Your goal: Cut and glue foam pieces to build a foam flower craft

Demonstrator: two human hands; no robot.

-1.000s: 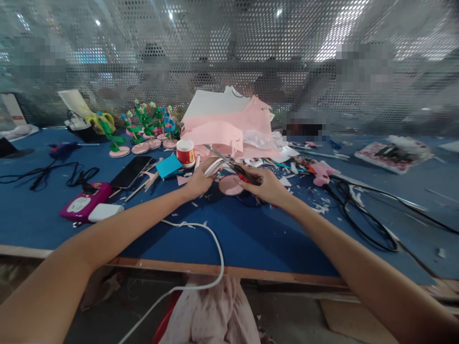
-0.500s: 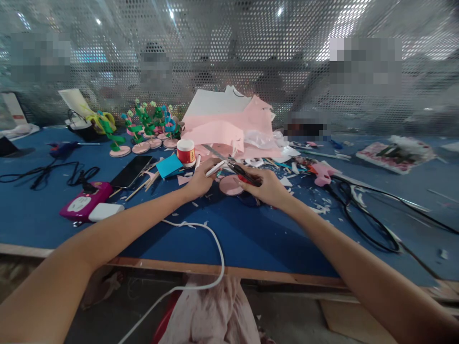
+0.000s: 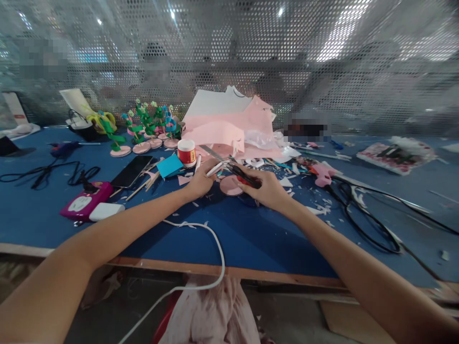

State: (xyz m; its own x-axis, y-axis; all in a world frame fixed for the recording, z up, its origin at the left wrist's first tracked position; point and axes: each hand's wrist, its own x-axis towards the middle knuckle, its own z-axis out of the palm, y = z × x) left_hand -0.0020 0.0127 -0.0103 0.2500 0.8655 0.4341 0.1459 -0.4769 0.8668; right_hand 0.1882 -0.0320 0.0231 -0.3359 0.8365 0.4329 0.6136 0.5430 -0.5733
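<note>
Pinched in my left hand (image 3: 199, 182) is a thin white strip (image 3: 214, 169), its free end pointing toward the scissors. My right hand (image 3: 268, 189) grips scissors (image 3: 247, 177) with black and red handles; their blades reach left over the strip, near my left fingers. Whether the blades touch the strip I cannot tell. Below the scissors, a round pink disc (image 3: 230, 186) lies on the blue table (image 3: 229, 234). A white and red tub (image 3: 186, 154) stands just behind my left hand, with a blue paper square (image 3: 169, 166) to its left.
Pink and white sheets (image 3: 215, 124) are piled at the back. Several green paper plants (image 3: 143, 124) on pink bases stand behind left, near a phone (image 3: 132, 171) and a purple power block (image 3: 86, 200). A pink glue gun (image 3: 323, 174) lies right; a white cable (image 3: 215, 234) crosses the front edge.
The scissor blades have shifted slightly left over the strip. My hands are otherwise in nearly the same place.
</note>
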